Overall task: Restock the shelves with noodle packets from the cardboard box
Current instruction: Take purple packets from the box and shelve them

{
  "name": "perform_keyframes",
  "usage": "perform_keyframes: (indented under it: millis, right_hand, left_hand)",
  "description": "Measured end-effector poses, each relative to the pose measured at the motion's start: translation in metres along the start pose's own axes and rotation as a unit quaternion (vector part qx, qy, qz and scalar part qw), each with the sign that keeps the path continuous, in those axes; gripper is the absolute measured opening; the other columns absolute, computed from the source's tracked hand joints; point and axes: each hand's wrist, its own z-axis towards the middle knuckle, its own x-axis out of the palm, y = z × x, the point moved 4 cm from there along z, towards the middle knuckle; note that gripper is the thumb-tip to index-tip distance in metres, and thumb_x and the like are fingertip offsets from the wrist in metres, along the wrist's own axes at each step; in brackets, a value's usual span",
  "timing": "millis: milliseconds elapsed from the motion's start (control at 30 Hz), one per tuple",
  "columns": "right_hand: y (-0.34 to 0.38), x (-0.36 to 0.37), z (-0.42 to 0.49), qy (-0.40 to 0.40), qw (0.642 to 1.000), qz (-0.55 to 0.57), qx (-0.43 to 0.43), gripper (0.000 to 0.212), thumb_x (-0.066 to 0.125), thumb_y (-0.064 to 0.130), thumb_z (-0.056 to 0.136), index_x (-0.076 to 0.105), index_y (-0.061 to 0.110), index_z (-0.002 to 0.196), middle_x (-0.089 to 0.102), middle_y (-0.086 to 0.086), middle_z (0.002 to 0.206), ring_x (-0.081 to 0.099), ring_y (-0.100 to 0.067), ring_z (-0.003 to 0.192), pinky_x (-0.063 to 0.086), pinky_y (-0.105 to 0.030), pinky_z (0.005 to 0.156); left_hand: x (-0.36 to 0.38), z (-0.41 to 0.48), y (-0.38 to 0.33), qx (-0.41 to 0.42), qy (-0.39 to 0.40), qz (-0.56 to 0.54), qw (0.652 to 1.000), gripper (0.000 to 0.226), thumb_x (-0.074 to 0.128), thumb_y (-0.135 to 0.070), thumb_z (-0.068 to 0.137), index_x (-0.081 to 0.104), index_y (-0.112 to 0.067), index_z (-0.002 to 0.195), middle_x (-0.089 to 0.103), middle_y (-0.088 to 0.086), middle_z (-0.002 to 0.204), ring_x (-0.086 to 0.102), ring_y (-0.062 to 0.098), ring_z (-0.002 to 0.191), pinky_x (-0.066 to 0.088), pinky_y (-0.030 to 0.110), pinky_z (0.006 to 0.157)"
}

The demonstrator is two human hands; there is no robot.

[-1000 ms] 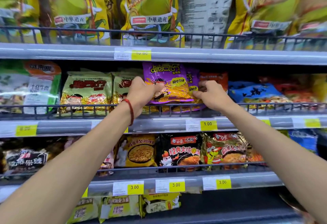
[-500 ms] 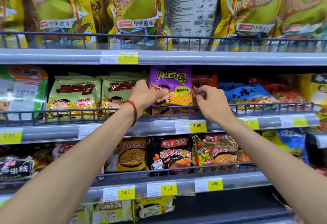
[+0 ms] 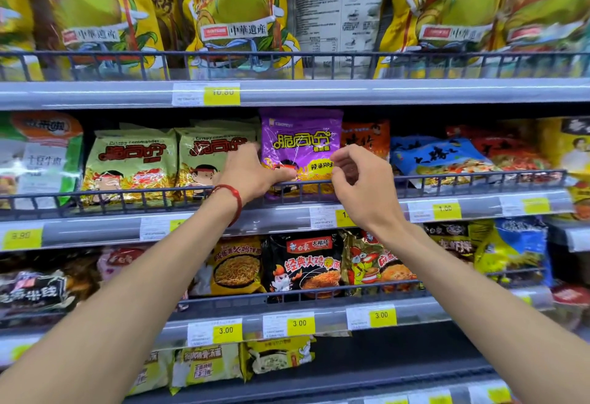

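Grey metal shelves [image 3: 319,92] carry rows of noodles, with tall yellow bags [image 3: 230,4] along the top. On the middle shelf a purple noodle packet [image 3: 300,135] stands upright behind the wire rail [image 3: 447,176], long axis vertical and printed face outward, between green packets [image 3: 131,160] and an orange packet [image 3: 367,137]. The left hand [image 3: 252,173] grips its lower left edge, thumb across the front; the right hand [image 3: 360,186] curls its fingers [image 3: 337,157] at the right edge, contact unclear

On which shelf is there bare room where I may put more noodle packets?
The lowest shelf is bare to the right of the yellow packet, below the 3.00 price tags. The row around the purple noodle packet is crowded: green packet left, orange packet right.
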Motion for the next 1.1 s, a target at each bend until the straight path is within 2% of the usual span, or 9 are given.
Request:
perform_keyframes:
  millis: [100,167,233,367,467,600,700,833,1100]
  right_hand:
    - [0.004,0.002,-0.006,0.006,1.0,0.014,0.004,0.011,0.058,0.012,0.09,0.066,0.015,0.097,0.065,0.007,0.087,0.062,-0.01,0.081,0.054,-0.038,0.076]
    - [0.007,0.001,-0.01,0.007,1.0,0.021,0.006,0.012,0.057,0.012,0.09,0.066,0.014,0.098,0.066,0.006,0.089,0.062,-0.01,0.083,0.054,-0.038,0.077]
    - [0.011,0.001,-0.016,0.012,0.999,0.033,0.007,0.012,0.058,0.012,0.09,0.067,0.014,0.097,0.067,0.006,0.088,0.062,-0.009,0.082,0.054,-0.035,0.076]
    - [0.023,0.009,-0.034,0.028,0.998,0.048,0.013,0.009,0.059,0.015,0.088,0.067,0.015,0.092,0.066,0.009,0.083,0.062,-0.006,0.078,0.053,-0.03,0.074]
    - [0.036,0.023,-0.053,0.056,0.997,0.045,0.017,0.006,0.06,0.017,0.087,0.066,0.017,0.088,0.066,0.009,0.081,0.061,-0.006,0.074,0.051,-0.026,0.071]
    - [0.057,0.045,-0.081,0.093,0.994,0.042,0.03,0.008,0.06,0.023,0.087,0.067,0.018,0.087,0.067,0.007,0.079,0.062,-0.01,0.073,0.052,-0.033,0.07]
    - [0.081,0.062,-0.108,0.116,0.991,0.045,0.047,0.007,0.06,0.025,0.088,0.067,0.022,0.088,0.066,0.011,0.08,0.061,-0.008,0.074,0.051,-0.031,0.071]
    - [0.121,0.095,-0.156,0.157,0.984,0.05,0.06,0.007,0.06,0.023,0.087,0.067,0.021,0.086,0.065,0.01,0.081,0.059,-0.008,0.074,0.05,-0.031,0.073]
    - [0.227,0.183,-0.275,0.247,0.96,0.019,0.126,0.009,0.06,0.025,0.087,0.068,0.019,0.086,0.067,0.005,0.079,0.062,-0.013,0.074,0.052,-0.034,0.074]
  left_hand:
    - [-0.001,-0.002,0.001,-0.014,-0.002,0.025,1.0,0.079,0.067,-0.083,0.049,0.06,-0.023,0.098,0.068,-0.002,0.093,0.063,0.022,0.084,0.055,0.044,0.081]
    - [-0.001,-0.005,0.002,-0.021,-0.003,0.04,0.999,0.085,0.067,-0.081,0.053,0.056,-0.021,0.112,0.067,-0.001,0.104,0.063,0.025,0.092,0.054,0.043,0.085]
    - [-0.003,-0.011,0.005,-0.013,-0.025,0.009,1.0,0.086,0.074,-0.07,0.063,0.049,-0.016,0.125,0.063,-0.001,0.112,0.062,0.022,0.099,0.053,0.038,0.088]
    - [-0.013,-0.042,0.015,0.06,-0.139,-0.116,0.982,0.041,0.075,-0.027,0.082,0.055,-0.015,0.115,0.064,-0.002,0.107,0.063,0.011,0.096,0.053,0.027,0.087]
    - [-0.02,-0.074,0.025,0.122,-0.187,-0.103,0.969,0.022,0.067,-0.018,0.088,0.058,-0.018,0.107,0.062,-0.005,0.106,0.06,0.007,0.099,0.05,0.021,0.088]
    - [-0.023,-0.117,0.049,0.151,-0.129,-0.049,0.979,0.016,0.062,-0.016,0.092,0.06,-0.016,0.107,0.061,-0.006,0.104,0.057,0.001,0.093,0.048,0.012,0.078]
    - [-0.028,-0.15,0.087,0.152,-0.079,0.004,0.985,0.014,0.061,-0.016,0.093,0.06,-0.02,0.106,0.061,-0.008,0.099,0.055,0.0,0.085,0.049,0.018,0.073]
    - [-0.046,-0.195,0.147,0.135,-0.045,0.033,0.989,0.012,0.059,-0.014,0.092,0.061,-0.018,0.103,0.064,-0.006,0.099,0.06,0.01,0.088,0.054,0.034,0.081]
    - [-0.105,-0.299,0.275,0.071,0.07,0.028,0.995,0.014,0.059,-0.013,0.09,0.063,-0.017,0.102,0.068,-0.004,0.098,0.063,0.012,0.091,0.054,0.035,0.083]
